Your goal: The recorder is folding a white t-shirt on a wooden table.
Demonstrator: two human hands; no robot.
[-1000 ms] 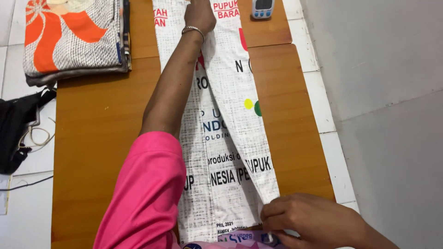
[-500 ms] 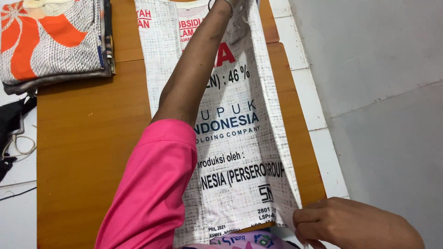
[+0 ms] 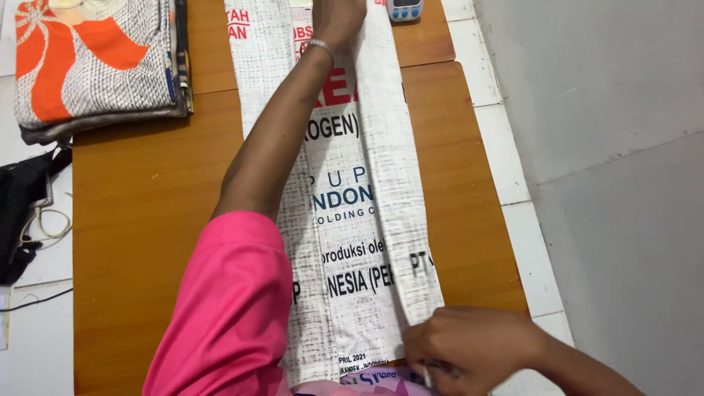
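Observation:
A long white woven sack (image 3: pixel 381 169) with printed lettering lies lengthwise on the brown wooden table (image 3: pixel 147 220). Its right side is folded inward along its length. My left hand (image 3: pixel 337 20), with a bracelet on the wrist, reaches to the far end and presses down on the sack there. The pink sleeve (image 3: pixel 227 308) of that arm covers part of the sack. My right hand (image 3: pixel 469 346) pinches the folded edge at the near end, by the table's front edge.
A stack of folded sacks (image 3: pixel 95 66) with an orange pattern sits at the table's far left. A small white timer (image 3: pixel 405 9) stands at the far edge. A black bag with cords (image 3: pixel 26 213) lies on the white floor to the left. A grey wall (image 3: pixel 609 147) runs along the right.
Half a second ago the sack's right side was spread out wide. Both hands have now brought that side back inward, laying it over the middle as a narrow fold.

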